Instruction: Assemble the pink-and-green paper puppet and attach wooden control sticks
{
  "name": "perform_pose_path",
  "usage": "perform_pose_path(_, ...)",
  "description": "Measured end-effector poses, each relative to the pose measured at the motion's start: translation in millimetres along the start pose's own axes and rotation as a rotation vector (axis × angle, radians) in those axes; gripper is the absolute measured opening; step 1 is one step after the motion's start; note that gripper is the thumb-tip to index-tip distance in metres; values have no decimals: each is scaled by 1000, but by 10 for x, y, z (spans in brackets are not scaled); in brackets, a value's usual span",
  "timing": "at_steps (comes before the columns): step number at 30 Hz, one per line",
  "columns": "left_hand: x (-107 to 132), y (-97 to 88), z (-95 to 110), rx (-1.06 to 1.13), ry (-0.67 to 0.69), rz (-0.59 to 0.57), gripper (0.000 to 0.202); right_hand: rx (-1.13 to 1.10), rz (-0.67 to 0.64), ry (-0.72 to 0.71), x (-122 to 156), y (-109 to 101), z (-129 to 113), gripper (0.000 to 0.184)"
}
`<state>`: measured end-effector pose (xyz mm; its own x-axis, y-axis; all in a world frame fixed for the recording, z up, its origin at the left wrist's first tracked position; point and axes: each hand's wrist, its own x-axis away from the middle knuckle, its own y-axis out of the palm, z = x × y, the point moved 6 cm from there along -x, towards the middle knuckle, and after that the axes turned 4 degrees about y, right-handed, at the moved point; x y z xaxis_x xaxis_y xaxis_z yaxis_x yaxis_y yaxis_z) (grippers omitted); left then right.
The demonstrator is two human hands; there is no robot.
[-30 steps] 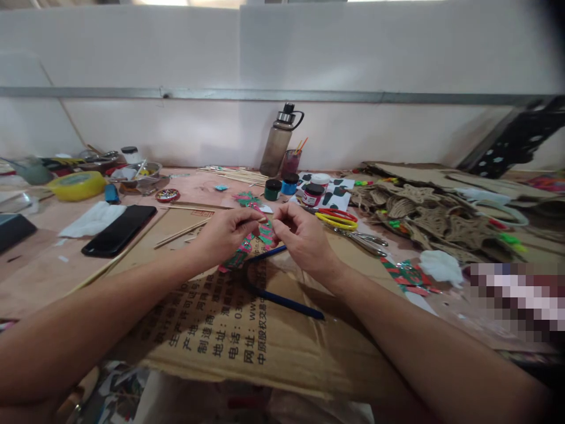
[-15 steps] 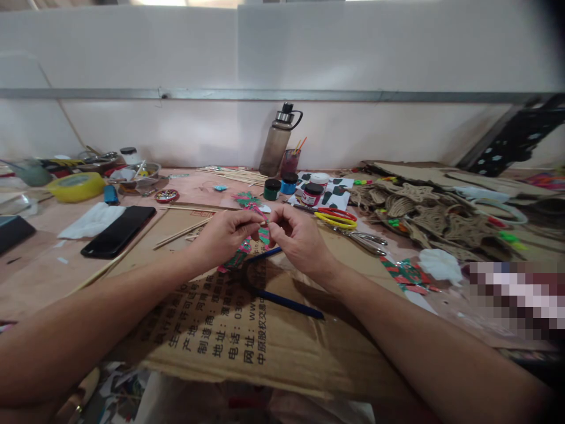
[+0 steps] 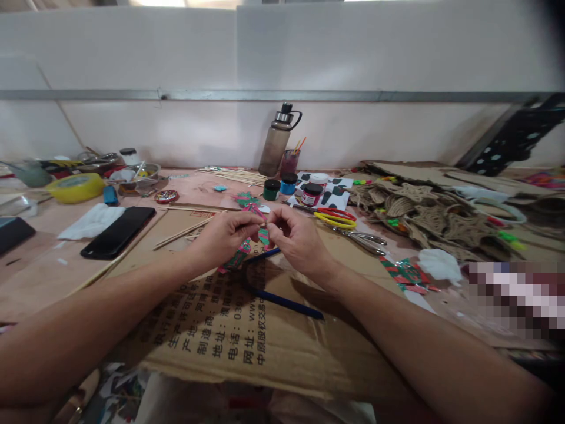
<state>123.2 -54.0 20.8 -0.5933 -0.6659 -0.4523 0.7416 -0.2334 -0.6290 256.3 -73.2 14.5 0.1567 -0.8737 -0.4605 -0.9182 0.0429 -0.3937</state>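
My left hand [image 3: 225, 237] and my right hand [image 3: 296, 237] meet fingertip to fingertip over the cardboard sheet [image 3: 185, 365]. Both are closed in a pinch; what lies between the fingertips is too small and hidden to name. Behind and under the fingers are pink and green patterned pieces [image 3: 241, 257], partly covered by my left hand. A dark blue bent tube [image 3: 289, 305], shaped like a U, rests on the cardboard just below my hands. Thin wooden sticks [image 3: 176, 237] lie left of my left hand.
Scissors with red and yellow handles [image 3: 338, 219] and metal pliers [image 3: 366, 240] lie right of my hands. Paint jars [image 3: 289, 184] and a water bottle [image 3: 276, 144] stand behind. A black phone [image 3: 119, 232] is at left, near yellow tape [image 3: 77, 187]. Woven cord pieces [image 3: 424, 212] pile up at right.
Both hands keep the same pinch in nearly the same place, with only a slight shift of the fingers. Nothing else has visibly moved.
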Motion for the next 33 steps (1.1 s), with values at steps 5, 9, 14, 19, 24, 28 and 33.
perform_pose_path(5,0,-5,-2,-10,8,13,23,0,-6,-2,-5,0,-14,6)
perform_pose_path(9,4,4,-11,-6,6,6,23,1,-10,-3,-4,-1,-22,6)
perform_pose_path(14,8,-4,-5,-17,8,14,23,-6,-14,5,3,6,-19,6)
perform_pose_path(19,10,-16,-17,-30,6,30,22,9,-12,9,3,3,-27,6)
perform_pose_path(24,10,-4,-33,-25,2,34,22,11,-12,0,2,1,-28,6)
perform_pose_path(28,8,-6,-17,-25,-3,41,23,22,-8,-9,4,-4,-28,6)
perform_pose_path(33,14,-12,-5,-24,-13,46,23,41,-3,-19,3,-2,-35,6)
